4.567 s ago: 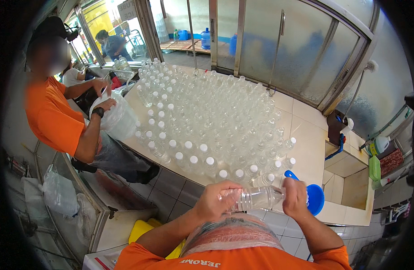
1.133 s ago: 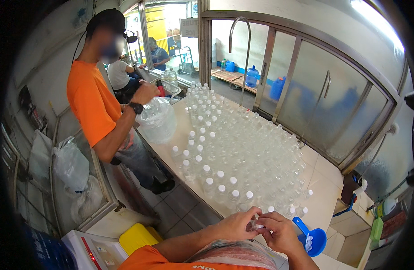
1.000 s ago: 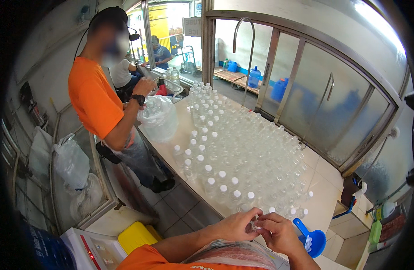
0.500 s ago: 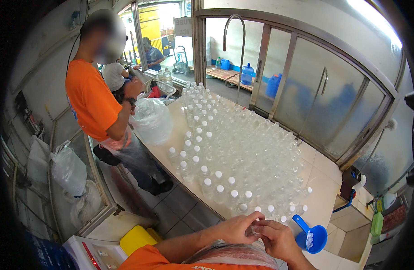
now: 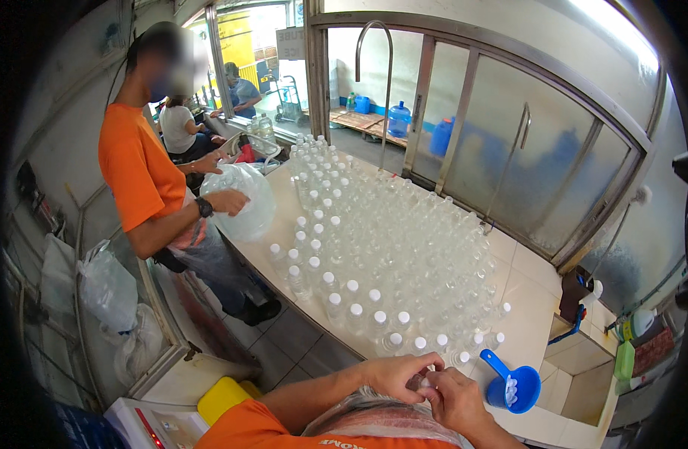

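Note:
Just in front of my body, at the table's near edge, my two hands meet. My left hand (image 5: 398, 376) is closed around what looks like a clear plastic bottle (image 5: 416, 382), mostly hidden by the fingers. The fingers of my right hand (image 5: 458, 398) are pinched at its top, where a bit of white cap seems to show. Close by on the right stands a blue dipper (image 5: 527, 391) with loose white caps (image 5: 512, 390) in it. Beyond my hands, clear bottles (image 5: 404, 247) crowd the table; those along the left and near edges wear white caps.
Across the table's left end, a co-worker in orange (image 5: 138, 165) has both hands at a clear plastic bag (image 5: 247, 202). A tall curved metal spout (image 5: 390, 82) rises behind the bottles. Yellow plastic (image 5: 224, 400) lies at lower left. Tiled table surface (image 5: 531, 284) shows at right.
The co-worker's hands have come down to the plastic bag and spread around it. My hands stay together, with the right fingers drawn closer in. My view has shifted slightly.

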A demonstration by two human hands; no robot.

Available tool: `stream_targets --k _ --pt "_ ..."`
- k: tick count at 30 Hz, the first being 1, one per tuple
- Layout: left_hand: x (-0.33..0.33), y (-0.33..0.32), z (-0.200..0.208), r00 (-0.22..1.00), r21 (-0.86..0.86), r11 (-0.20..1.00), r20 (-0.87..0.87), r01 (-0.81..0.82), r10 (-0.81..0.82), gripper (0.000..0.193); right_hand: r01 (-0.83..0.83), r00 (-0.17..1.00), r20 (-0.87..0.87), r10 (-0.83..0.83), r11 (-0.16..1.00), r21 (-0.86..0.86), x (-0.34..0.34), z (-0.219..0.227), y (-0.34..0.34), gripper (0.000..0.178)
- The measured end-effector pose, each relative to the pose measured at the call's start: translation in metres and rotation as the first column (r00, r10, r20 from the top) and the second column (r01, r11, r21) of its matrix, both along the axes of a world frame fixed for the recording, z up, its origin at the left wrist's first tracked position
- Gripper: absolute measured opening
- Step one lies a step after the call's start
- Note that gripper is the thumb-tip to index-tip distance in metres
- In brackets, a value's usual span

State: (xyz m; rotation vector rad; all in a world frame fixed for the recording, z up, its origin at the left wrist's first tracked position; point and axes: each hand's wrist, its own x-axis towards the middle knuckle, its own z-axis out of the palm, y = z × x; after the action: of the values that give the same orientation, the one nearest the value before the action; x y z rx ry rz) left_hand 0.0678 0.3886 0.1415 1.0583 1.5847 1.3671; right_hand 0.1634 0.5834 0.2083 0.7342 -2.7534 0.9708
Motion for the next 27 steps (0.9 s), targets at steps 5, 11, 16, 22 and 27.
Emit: stream_targets --k 5,11,16,22,27 --pt "0.02 -0.003 0.021 0.968 -0.104 0.963 -0.056 -0.249 0.245 0.069 0.078 0.996 0.038 -0.079 0.997 0.01 -0.006 -0.013 -0.005 0.031" --pt "0.021 -0.021 -0.013 0.913 0.436 0.805 0.258 -0.402 0.316 0.071 -0.085 0.978 -0.185 0.093 0.995 0.054 -0.013 0.029 0.006 0.033" --pt "0.022 -0.016 -0.049 0.341 0.339 0.79 0.923 -0.511 -0.176 0.072 -0.21 0.894 -0.381 0.237 0.971 0.113 -0.04 0.073 0.034 0.03" --pt "0.008 -0.027 -0.04 0.254 0.394 0.884 0.908 -0.25 -0.333 0.062 -0.198 0.807 -0.506 0.305 0.947 0.254 -0.05 0.061 0.066 0.04" --pt "0.019 -0.04 0.006 0.683 0.151 0.897 0.703 -0.415 0.198 0.042 0.065 0.972 -0.213 -0.097 0.986 -0.154 -0.026 -0.007 0.062 0.046"
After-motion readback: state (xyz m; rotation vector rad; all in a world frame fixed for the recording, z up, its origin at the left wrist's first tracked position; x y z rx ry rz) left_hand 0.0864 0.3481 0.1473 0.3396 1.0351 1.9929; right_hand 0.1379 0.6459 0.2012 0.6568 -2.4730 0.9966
